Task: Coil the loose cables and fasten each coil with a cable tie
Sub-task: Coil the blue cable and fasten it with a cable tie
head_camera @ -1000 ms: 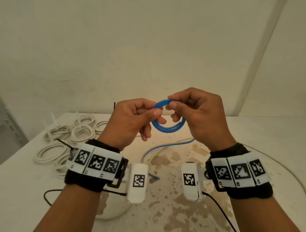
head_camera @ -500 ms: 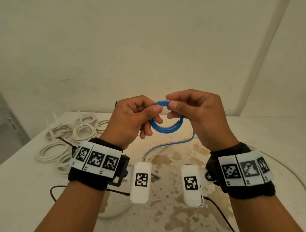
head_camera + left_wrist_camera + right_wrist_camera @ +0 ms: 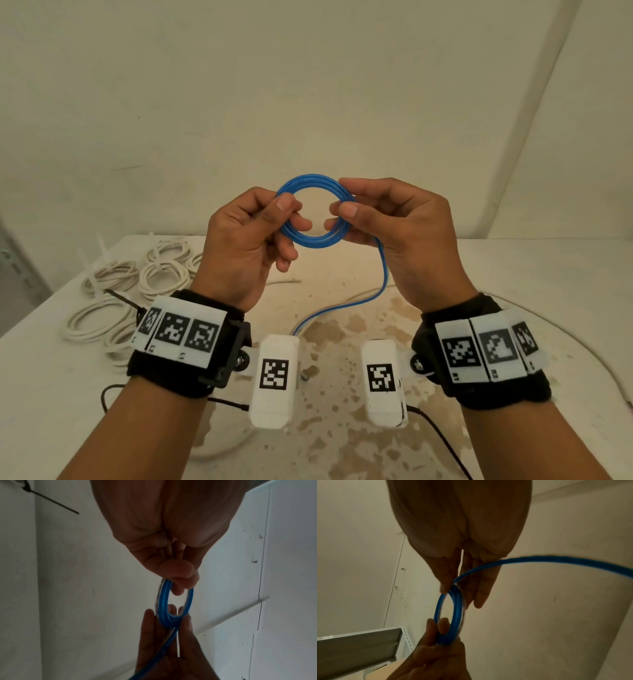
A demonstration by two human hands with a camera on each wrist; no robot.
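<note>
A blue cable coil (image 3: 313, 240) of several loops is held up in front of the wall, above the table. My left hand (image 3: 246, 236) pinches its left side between thumb and fingers. My right hand (image 3: 390, 226) pinches its right side the same way. The cable's loose tail (image 3: 375, 294) hangs from under the right hand down to the table. In the left wrist view the coil (image 3: 164, 601) runs edge-on from my left hand (image 3: 173, 572) to my right hand (image 3: 171, 642). The right wrist view shows the coil (image 3: 457, 612) and the tail (image 3: 556, 559) swinging off right.
Several white cable coils (image 3: 161, 274) fastened with white ties lie at the back left of the stained white table (image 3: 565, 291). A black cable tie (image 3: 121, 298) sticks out near my left wrist. A grey metal shelf (image 3: 359, 646) stands at the left.
Both hands have lifted the blue coil higher and moved apart to its opposite sides; the loop now faces me, wider open. The tail hangs longer from the right hand.
</note>
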